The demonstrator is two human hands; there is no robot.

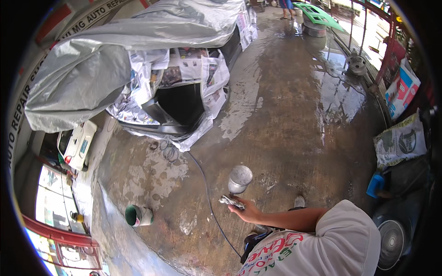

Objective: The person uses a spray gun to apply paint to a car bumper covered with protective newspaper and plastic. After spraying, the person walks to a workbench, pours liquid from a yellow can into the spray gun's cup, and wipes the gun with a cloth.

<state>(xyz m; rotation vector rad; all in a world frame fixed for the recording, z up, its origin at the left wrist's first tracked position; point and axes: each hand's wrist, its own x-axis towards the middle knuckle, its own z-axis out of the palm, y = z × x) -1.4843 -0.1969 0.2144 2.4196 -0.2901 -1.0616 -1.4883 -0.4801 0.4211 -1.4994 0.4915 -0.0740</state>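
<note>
From the right my bare right forearm reaches across, and my right hand [247, 211] is closed round what looks like a metal spray gun [232, 202]. Its silvery body is streaked with white. Just beyond my fingers a round grey metal cup [240, 178] shows its lid, and seems to belong to the gun; the join is unclear. A thin dark hose [207, 188] runs over the concrete floor toward my body, where its end is hidden. My left hand is out of view. My white shirt and part of my shoes fill the lower right.
A car under a silver cover [87, 69] and newspaper masking [184, 66] stands ahead left. A green-lined bucket [138, 215] is on the floor. Far right are a green panel [320, 16], sacks [399, 140], a blue container [375, 185] and a wheel [391, 241]. A person's legs [286, 7] show far off.
</note>
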